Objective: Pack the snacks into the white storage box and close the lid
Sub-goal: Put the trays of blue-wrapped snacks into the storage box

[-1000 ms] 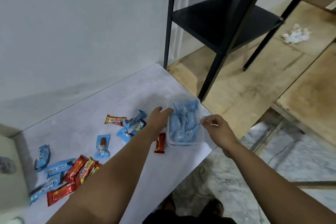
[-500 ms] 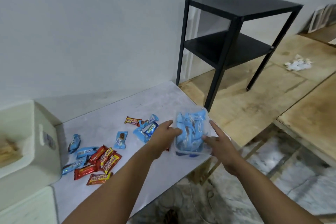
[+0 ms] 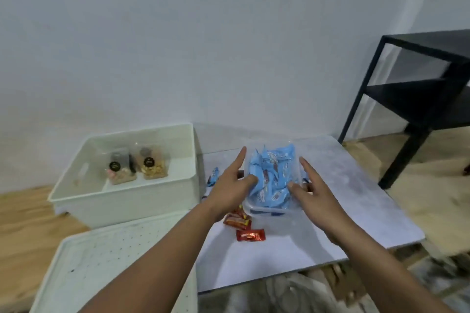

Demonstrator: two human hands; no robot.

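A: Head view: what is held at the centre of the frame?

B: A clear plastic tub (image 3: 269,207) filled with blue snack packets (image 3: 270,175) is held between both hands, above the grey table (image 3: 343,201). The left hand (image 3: 232,189) is pressed against the tub's left side, with the index finger stretched upward and the other fingers curled over the rim onto the packets. The right hand (image 3: 311,192) is set against the right side, with fingers extended and the thumb laid on the packets.

A: Where is the white storage box seen?

B: The white storage box (image 3: 127,193) is found at centre left, uncovered, just beside the table's left edge. Two clear jars with dark round labels (image 3: 137,169) are seen inside it, against its far wall. Its white lid (image 3: 114,262) is laid flat at lower left, in front of the box.

A: What else is shown?

B: Red snack bars (image 3: 243,227) are left on the table below the tub, and one blue packet (image 3: 213,176) is glimpsed beside the left hand. A black shelf stand (image 3: 417,99) is placed at the right edge, against the wall.
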